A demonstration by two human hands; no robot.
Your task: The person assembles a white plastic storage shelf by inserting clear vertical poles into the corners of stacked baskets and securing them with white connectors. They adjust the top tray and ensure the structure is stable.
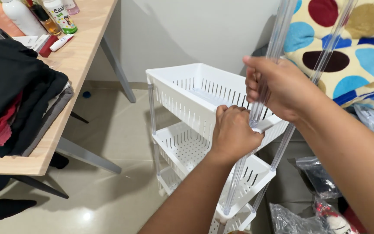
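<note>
A white plastic tiered rack (182, 93) with slotted baskets stands on the floor, joined by clear corner tubes. My right hand (278, 86) is closed around a clear plastic tube (278, 34) that rises past the top edge of the view. Just below it, my left hand (232, 132) grips the same tube at the near corner of the top basket. A second clear tube (330, 45) runs upward beside the first, behind my right hand. The lower baskets (182, 147) sit beneath, partly hidden by my arms.
A wooden table (81, 56) on the left holds folded dark and red clothes (9, 95) and several bottles (59, 15). A spotted cushion (360, 47) lies at the upper right. Plastic bags (317, 173) sit on the floor at the lower right. Beige tiles (109, 190) lie between table and rack.
</note>
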